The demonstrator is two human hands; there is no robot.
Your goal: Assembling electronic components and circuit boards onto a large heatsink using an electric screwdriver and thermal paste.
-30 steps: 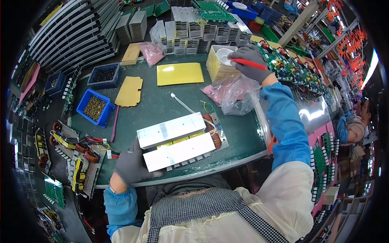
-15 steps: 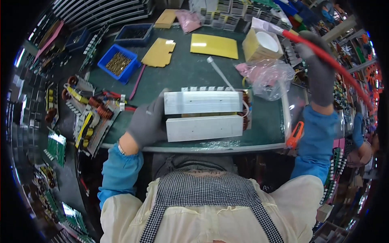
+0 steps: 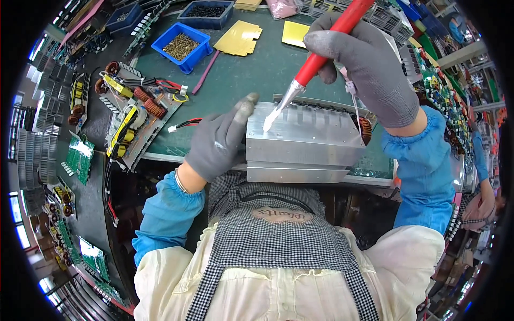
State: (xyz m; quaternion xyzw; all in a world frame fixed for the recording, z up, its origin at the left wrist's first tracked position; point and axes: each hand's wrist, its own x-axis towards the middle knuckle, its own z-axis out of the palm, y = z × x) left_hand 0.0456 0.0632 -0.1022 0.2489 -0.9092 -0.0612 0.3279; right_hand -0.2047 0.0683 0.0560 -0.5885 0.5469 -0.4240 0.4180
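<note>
My left hand, in a grey glove, is closed around the left end of a silver aluminium heat sink block. The block is tilted toward me at the table's front edge, and a copper coil shows at its right end. My gloved right hand grips a red-handled brush from above. White paste coats the bristles, and the tip meets the upper left face of the block at a white smear. A white cable tie sticks up from behind the block, by my right wrist.
A blue bin of brass-coloured screws stands at the far left, with a dark parts bin behind it. Yellow sheets lie beside them. Wired circuit assemblies occupy the left side. More boards stand at the right.
My right hand has brought the brush from the far right, near a white tub, leftward and down onto the block. The block has tipped, turning another face up. The whole view has shifted.
</note>
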